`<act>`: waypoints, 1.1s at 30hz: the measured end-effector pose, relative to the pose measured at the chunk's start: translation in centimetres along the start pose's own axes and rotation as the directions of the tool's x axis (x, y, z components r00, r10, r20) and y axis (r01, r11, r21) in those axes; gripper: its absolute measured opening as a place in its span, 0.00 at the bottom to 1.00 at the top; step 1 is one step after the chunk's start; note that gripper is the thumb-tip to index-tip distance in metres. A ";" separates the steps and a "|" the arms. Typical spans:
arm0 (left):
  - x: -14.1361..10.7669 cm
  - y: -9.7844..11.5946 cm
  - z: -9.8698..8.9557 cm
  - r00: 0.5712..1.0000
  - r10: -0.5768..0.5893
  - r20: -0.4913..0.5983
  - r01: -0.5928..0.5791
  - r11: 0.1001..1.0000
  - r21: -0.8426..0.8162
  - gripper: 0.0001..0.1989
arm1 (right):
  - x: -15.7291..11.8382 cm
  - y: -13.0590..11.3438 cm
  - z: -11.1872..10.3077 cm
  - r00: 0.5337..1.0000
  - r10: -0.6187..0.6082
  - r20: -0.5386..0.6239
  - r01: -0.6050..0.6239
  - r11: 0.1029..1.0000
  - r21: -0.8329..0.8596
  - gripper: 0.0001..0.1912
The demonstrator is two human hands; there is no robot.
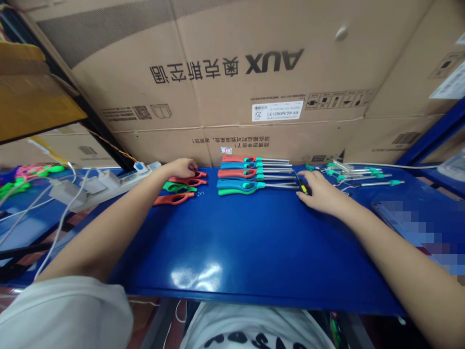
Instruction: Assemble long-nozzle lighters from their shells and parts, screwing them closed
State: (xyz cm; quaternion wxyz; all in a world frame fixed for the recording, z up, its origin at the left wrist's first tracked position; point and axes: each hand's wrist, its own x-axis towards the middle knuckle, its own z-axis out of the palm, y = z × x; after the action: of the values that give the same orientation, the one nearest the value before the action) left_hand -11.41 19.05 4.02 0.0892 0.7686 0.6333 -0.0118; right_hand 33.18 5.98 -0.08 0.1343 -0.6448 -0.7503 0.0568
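Note:
My left hand [180,168] is curled over the rearmost red lighter handle [200,174] at the back left of the blue table. In front of it lie a green lighter handle [179,188] and another orange-red lighter handle [175,198], without metal tubes. My right hand [319,192] has its thumb and fingers closed around a small black-and-yellow tool [305,188], mostly hidden by the fingers. Between my hands several long-necked lighters lie side by side, a red lighter [236,173] and a blue lighter [236,184] among them, their metal tubes pointing right.
Behind the table [240,247] stands a large cardboard box [218,106]. Loose metal lighter tubes [378,183] with green ends lie at the right. A power strip [127,184] with white plugs and cables is at the left. A dark flat device, partly blurred, lies far right.

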 end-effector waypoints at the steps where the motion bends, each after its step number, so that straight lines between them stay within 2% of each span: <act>1: 0.2 -0.2 -0.1 1.000 0.005 0.010 -0.005 1.000 -0.008 0.22 | 0.0 0.0 -0.1 1.000 0.001 0.005 -0.001 1.000 -0.004 0.32; 6: 0.2 -1.0 -0.6 1.000 0.011 -0.013 -0.011 1.000 -0.012 0.15 | 0.1 0.9 0.0 1.000 -0.023 -0.015 0.023 1.000 -0.012 0.32; 12: -1.4 -0.4 -1.7 0.981 0.083 -0.177 -0.089 0.996 -0.024 0.15 | 0.4 1.5 0.0 0.972 -0.084 -0.220 0.088 0.996 0.011 0.30; 16: -4.0 2.1 -2.7 0.942 0.136 -0.306 -0.165 0.984 -0.070 0.21 | -0.2 -0.5 -1.3 0.905 -0.137 -0.402 0.188 0.978 0.090 0.27; 19: -7.5 6.0 -2.2 0.933 0.198 -0.301 -0.244 0.962 -0.125 0.23 | -1.3 -2.9 -2.2 0.880 -0.152 -0.450 0.259 0.948 0.184 0.22; 20: -8.8 7.6 -1.6 0.936 0.220 -0.275 -0.275 0.944 -0.180 0.22 | -1.8 -3.8 -2.4 0.890 -0.183 -0.419 0.289 0.935 0.207 0.21; 21: -10.1 9.2 -0.8 0.933 0.301 -0.198 -0.342 0.913 -0.221 0.21 | -2.3 -4.6 -2.5 0.888 -0.225 -0.401 0.337 0.912 0.236 0.20; 23: -12.4 12.3 1.4 0.890 0.447 -0.089 -0.456 0.867 -0.202 0.18 | -3.4 -6.2 -2.4 0.856 -0.386 -0.343 0.488 0.823 0.292 0.17; 25: -14.0 14.6 3.8 0.847 0.526 -0.078 -0.531 0.831 -0.167 0.13 | -4.3 -7.5 -2.0 0.776 -0.585 -0.237 0.631 0.705 0.324 0.14; 27: -14.7 15.8 5.9 0.826 0.553 -0.105 -0.563 0.815 -0.140 0.11 | -4.9 -8.4 -1.2 0.683 -0.726 -0.086 0.706 0.624 0.334 0.14; 29: -14.9 16.1 7.2 0.816 0.559 -0.149 -0.577 0.807 -0.130 0.13 | -5.0 -8.9 -0.4 0.598 -0.800 0.046 0.756 0.583 0.298 0.11; 30: -14.8 16.0 7.6 0.801 0.570 -0.181 -0.595 0.792 -0.138 0.14 | -5.0 -8.9 -0.1 0.574 -0.813 0.094 0.770 0.575 0.276 0.09; 31: -14.7 15.9 7.8 0.786 0.581 -0.210 -0.613 0.776 -0.149 0.14 | -4.8 -8.9 0.2 0.580 -0.804 0.131 0.762 0.592 0.263 0.09; 33: -14.4 15.5 7.9 0.770 0.591 -0.240 -0.633 0.753 -0.179 0.14 | -4.5 -8.4 0.3 0.624 -0.767 0.150 0.720 0.639 0.271 0.08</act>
State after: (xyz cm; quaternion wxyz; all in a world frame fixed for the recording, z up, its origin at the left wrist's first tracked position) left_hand 1.60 1.04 -0.02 0.1301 0.9143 0.3473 0.1628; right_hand 25.67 0.25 1.19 0.1086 -0.2472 -0.9517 0.1463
